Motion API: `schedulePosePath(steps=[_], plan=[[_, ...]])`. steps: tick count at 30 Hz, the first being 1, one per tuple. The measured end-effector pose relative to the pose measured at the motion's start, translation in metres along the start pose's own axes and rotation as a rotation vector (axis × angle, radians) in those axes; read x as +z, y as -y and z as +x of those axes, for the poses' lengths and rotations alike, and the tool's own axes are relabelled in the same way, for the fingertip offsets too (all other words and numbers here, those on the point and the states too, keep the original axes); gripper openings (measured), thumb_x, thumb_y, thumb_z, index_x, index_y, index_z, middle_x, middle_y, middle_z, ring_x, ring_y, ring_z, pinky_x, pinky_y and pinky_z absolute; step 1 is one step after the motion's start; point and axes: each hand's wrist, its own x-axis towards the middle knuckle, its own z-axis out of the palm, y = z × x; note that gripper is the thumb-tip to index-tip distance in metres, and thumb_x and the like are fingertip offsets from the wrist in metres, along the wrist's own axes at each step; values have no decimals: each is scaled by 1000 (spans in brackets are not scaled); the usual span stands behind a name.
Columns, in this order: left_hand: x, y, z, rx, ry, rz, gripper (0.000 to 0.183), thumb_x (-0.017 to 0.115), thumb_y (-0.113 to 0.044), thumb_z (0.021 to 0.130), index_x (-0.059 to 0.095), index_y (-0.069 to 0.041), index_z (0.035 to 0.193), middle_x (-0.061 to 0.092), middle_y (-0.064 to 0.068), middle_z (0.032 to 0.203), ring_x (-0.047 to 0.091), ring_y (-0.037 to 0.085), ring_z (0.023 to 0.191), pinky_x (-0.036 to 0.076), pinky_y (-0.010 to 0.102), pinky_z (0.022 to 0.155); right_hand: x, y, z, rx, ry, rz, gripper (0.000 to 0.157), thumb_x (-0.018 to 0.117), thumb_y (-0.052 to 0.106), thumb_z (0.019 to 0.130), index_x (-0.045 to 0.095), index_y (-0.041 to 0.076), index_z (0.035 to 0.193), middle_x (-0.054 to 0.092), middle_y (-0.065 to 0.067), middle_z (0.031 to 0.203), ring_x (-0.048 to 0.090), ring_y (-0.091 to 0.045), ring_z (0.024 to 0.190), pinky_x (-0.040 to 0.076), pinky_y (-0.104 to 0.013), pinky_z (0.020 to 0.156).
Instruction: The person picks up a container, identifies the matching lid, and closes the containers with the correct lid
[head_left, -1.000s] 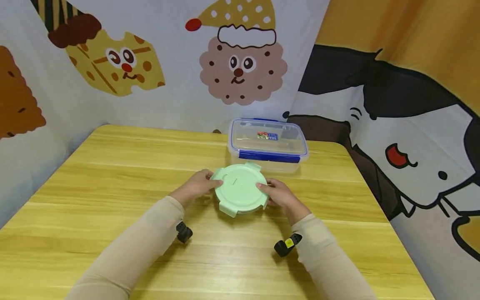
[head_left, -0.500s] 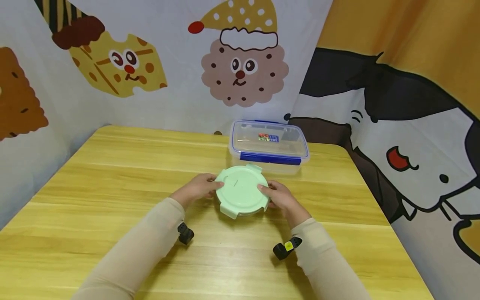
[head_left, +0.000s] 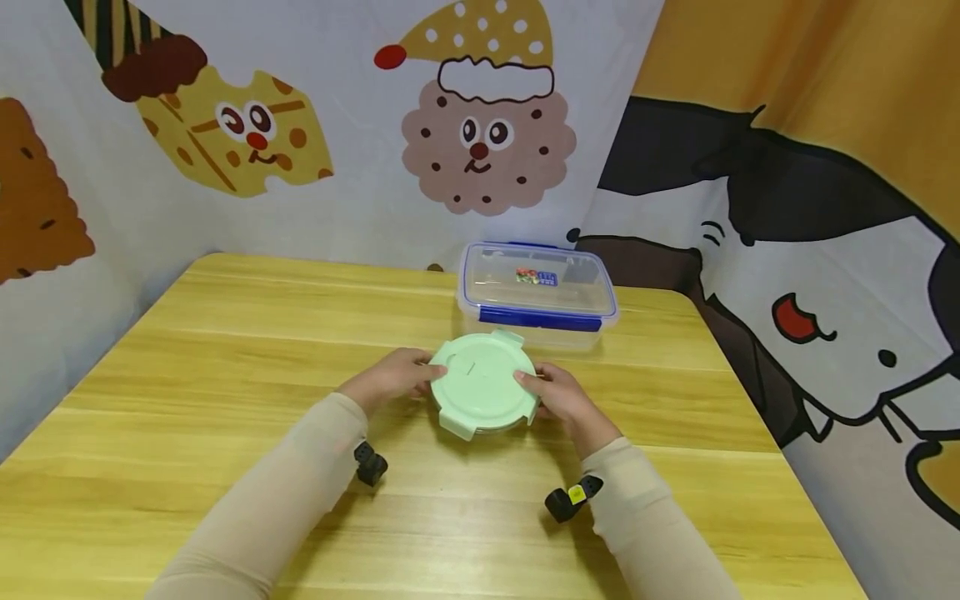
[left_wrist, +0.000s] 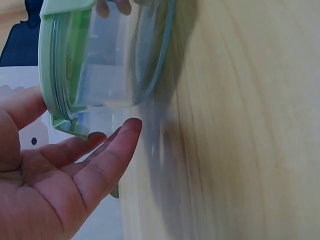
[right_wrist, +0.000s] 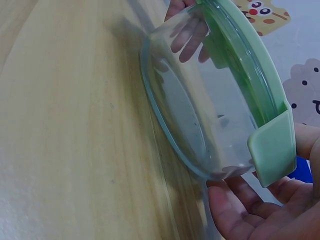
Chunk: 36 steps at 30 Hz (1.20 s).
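A round clear glass food container (right_wrist: 220, 115) with a light green clip-on lid (head_left: 483, 385) is near the middle of the table. From its left side my left hand (head_left: 390, 377) holds it, thumb on the lid's edge and fingers below the rim near a clip. On the opposite side my right hand (head_left: 564, 400) grips it the same way, thumb on top. In the right wrist view, one green clip (right_wrist: 274, 150) hangs down over the rim. Nothing is visible inside the glass. Whether its base touches the table cannot be told for certain.
Behind the round container stands a rectangular clear plastic box (head_left: 487, 287) with blue clips and a small label on its lid. The wooden table (head_left: 247, 367) meets a cartoon-printed cloth (head_left: 360, 208) at the back and sides.
The head view has shifted very slightly. Both hands keep their hold on the round food container, which stays in nearly the same place.
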Motion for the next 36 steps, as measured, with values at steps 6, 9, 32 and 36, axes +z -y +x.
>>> schedulePosePath(steps=[6, 9, 32, 36], plan=[[-3, -1, -2, 2, 29, 24, 50, 52, -28, 100, 46, 5, 138, 67, 14, 109, 63, 25, 100, 52, 40, 91, 3, -3, 1, -9, -6, 18, 44, 61, 31, 96, 55, 3, 128, 60, -13, 110, 60, -14, 79, 54, -27, 66], [-4, -1, -2, -4, 38, 28, 51, 53, -28, 100, 46, 5, 138, 68, 13, 107, 64, 26, 99, 52, 40, 91, 3, -5, 1, -11, -6, 22, 44, 61, 32, 96, 55, 2, 128, 59, -13, 111, 60, -14, 79, 54, -27, 66], [-9, 1, 2, -1, 122, -33, 52, 56, -26, 99, 46, 9, 136, 63, 21, 119, 60, 33, 111, 51, 43, 95, 3, -3, 1, -26, -1, 65, 43, 61, 26, 96, 54, -1, 129, 60, -13, 110, 60, -13, 79, 53, -23, 67], [-7, 2, -1, 0, 122, -31, 52, 57, -25, 98, 47, 11, 134, 63, 20, 116, 62, 32, 107, 53, 41, 92, 2, -4, 2, -32, 16, 67, 43, 61, 26, 96, 54, -2, 128, 62, -10, 104, 60, -11, 76, 53, -22, 65]])
